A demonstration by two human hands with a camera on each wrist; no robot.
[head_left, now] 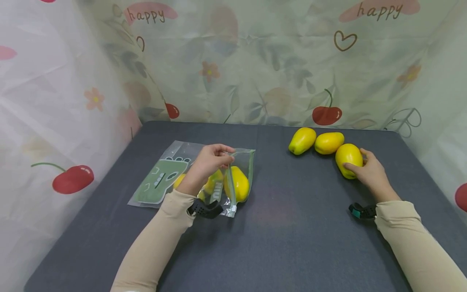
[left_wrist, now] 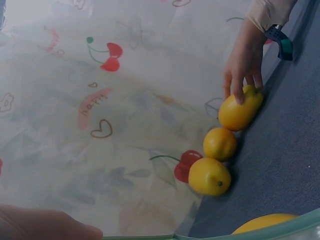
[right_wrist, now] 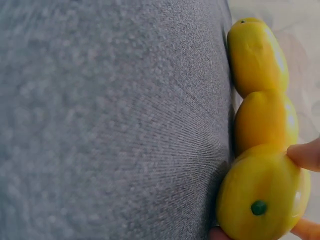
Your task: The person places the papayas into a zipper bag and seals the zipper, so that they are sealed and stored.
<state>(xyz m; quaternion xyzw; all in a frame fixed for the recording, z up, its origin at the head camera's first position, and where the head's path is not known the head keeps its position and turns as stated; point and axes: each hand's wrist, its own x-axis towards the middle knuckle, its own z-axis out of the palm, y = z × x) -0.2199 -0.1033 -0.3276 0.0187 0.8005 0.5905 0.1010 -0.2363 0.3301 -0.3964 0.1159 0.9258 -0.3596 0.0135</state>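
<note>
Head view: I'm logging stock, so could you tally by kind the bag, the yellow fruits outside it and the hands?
Bag: 1
Yellow fruits outside the bag: 3
Hands: 2
Total: 6

Smooth, glossy skins cover the yellow fruits (head_left: 349, 158), with bright highlights along their rounded sides. The clear bag (head_left: 243, 157) is thin, shiny, see-through plastic, crinkled in places, with a flat, opaque green printed panel (head_left: 160, 182). The grey worktop (head_left: 284, 243) is matt, with a fine, grainy, cloth-like texture in the right wrist view. Beige sleeves (head_left: 146, 247) are soft, matt cloth, gathered in folds. The printed backdrop (head_left: 248, 61) is a thin, lightly creased sheet, perhaps fabric or plastic; soft focus obscures which.
</note>
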